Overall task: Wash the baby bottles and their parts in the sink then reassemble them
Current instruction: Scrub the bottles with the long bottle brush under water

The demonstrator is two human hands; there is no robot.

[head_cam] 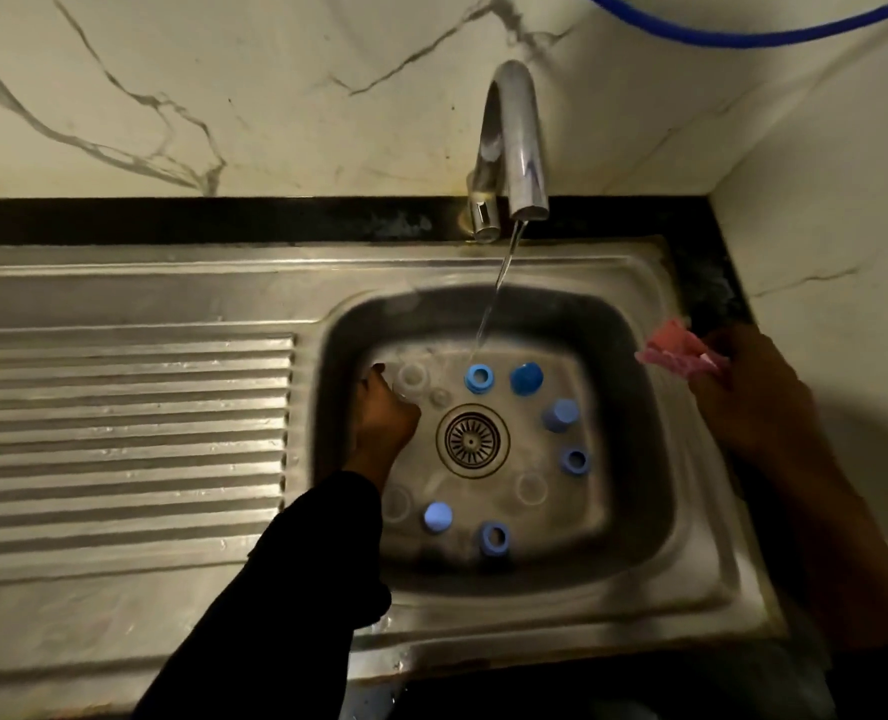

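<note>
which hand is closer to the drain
Left. The left hand is in the sink, just left of the drain; the right hand holds a cloth over the right rim.

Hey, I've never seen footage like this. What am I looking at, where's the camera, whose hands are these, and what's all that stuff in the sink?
There is no machine here. A person wears one camera on the head, and it looks down at their own two hands over a steel sink. The tap runs water into the basin. Around the drain lie blue caps, blue rings and clear pieces, all baby bottle parts. The left hand reaches into the basin, with its fingers curled at a clear piece. The picture is too blurred to tell whether it grips that piece. The right hand, at the sink's right edge, holds a pink cloth.
</note>
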